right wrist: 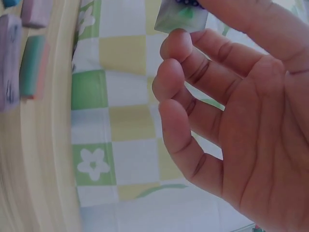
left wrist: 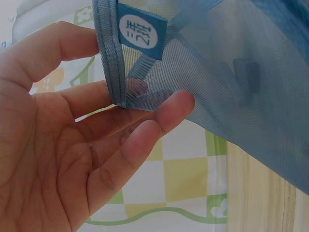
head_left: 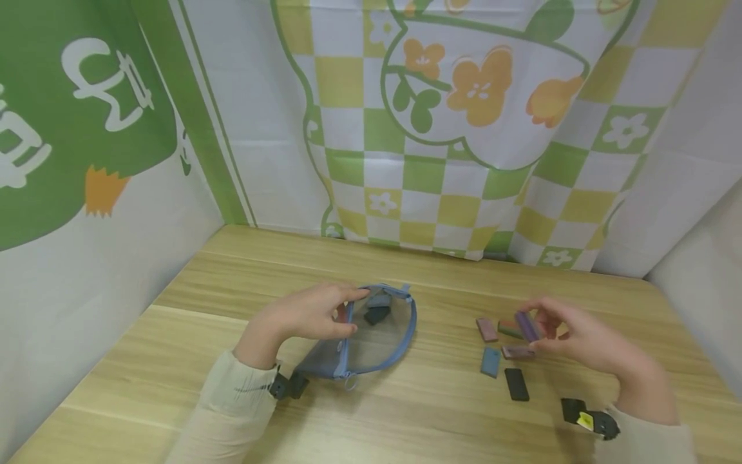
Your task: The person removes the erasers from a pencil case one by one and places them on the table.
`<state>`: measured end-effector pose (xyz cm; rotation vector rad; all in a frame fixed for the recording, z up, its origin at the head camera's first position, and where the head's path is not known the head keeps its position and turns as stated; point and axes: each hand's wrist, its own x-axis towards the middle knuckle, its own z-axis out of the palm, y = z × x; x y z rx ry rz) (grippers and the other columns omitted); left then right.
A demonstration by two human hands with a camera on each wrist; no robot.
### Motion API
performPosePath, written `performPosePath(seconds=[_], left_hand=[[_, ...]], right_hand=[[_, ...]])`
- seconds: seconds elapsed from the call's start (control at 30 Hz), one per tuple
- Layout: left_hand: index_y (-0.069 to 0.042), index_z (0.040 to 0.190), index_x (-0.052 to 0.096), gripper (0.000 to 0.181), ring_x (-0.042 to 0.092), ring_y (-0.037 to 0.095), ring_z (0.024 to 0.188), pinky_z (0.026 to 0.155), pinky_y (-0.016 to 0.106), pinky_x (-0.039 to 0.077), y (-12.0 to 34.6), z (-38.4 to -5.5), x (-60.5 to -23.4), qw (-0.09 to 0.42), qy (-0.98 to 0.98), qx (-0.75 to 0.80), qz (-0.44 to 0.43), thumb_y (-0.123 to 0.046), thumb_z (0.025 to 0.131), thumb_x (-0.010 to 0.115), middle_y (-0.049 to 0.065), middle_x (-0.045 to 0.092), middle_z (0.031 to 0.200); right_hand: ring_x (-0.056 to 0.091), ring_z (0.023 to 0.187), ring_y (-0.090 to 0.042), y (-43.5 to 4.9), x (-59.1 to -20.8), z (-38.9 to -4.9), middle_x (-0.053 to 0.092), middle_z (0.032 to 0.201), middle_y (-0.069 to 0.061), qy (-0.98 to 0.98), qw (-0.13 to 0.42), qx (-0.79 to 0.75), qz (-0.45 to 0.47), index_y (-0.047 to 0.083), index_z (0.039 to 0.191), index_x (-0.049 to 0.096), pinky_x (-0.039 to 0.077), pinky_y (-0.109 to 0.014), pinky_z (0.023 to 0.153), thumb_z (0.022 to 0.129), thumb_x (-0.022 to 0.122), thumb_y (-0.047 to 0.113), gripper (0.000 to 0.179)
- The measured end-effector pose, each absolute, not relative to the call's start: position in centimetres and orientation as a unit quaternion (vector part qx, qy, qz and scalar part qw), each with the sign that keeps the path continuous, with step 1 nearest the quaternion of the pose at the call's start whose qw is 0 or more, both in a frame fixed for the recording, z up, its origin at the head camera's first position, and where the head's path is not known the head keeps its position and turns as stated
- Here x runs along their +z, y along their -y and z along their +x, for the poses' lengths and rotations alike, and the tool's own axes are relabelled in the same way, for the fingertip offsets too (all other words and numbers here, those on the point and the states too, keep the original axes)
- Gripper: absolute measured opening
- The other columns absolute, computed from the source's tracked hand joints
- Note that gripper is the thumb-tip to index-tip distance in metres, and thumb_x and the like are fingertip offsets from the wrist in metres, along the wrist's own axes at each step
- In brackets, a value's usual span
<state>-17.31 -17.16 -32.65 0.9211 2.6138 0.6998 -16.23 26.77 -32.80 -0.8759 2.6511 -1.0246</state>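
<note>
My left hand (head_left: 315, 312) holds the zipped rim of a blue mesh pouch (head_left: 373, 351), which lies with its mouth spread on the table. In the left wrist view its fingers are on both sides of the mesh edge, near a blue label (left wrist: 142, 31). Inside the pouch rest a grey-blue block (head_left: 379, 300) and a dark block (head_left: 377, 314). On the right, my right hand (head_left: 585, 335) pinches a purple eraser-like block (head_left: 527, 326) above a small group of similar blocks. The right wrist view shows only part of that held block (right wrist: 182, 18).
Around the right hand lie a pink block (head_left: 487, 330), a green-and-orange block (head_left: 509, 329), a pale purple block (head_left: 516, 352), a blue block (head_left: 489, 362) and a black block (head_left: 517, 385). A patterned curtain (head_left: 423, 174) hangs behind the wooden table (head_left: 232, 277).
</note>
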Motion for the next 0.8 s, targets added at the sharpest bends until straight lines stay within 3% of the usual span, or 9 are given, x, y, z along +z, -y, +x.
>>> performPosePath(seconds=[0.3, 0.8], left_hand=[[0.002, 0.148, 0.042, 0.066, 0.059, 0.008, 0.083, 0.069, 0.022, 0.049, 17.2, -17.2, -32.5, 0.137, -0.905, 0.242, 0.321, -0.019, 0.090, 0.063, 0.017, 0.052, 0.144], [0.001, 0.149, 0.042, 0.066, 0.058, 0.008, 0.084, 0.069, 0.023, 0.049, 17.2, -17.3, -32.7, 0.139, -0.905, 0.243, 0.320, -0.020, 0.090, 0.063, 0.017, 0.052, 0.144]], right_hand=[[0.053, 0.079, -0.001, -27.9, -33.9, -16.5, 0.056, 0.087, 0.003, -0.885, 0.081, -0.336, -0.313, 0.000, 0.128, 0.056, 0.050, -0.024, 0.061, 0.084, 0.075, 0.008, 0.049], [0.053, 0.079, -0.002, -30.0, -36.1, -16.5, 0.055, 0.090, 0.004, -0.886, 0.095, -0.320, -0.321, 0.001, 0.126, 0.056, 0.046, -0.023, 0.063, 0.080, 0.078, 0.013, 0.053]])
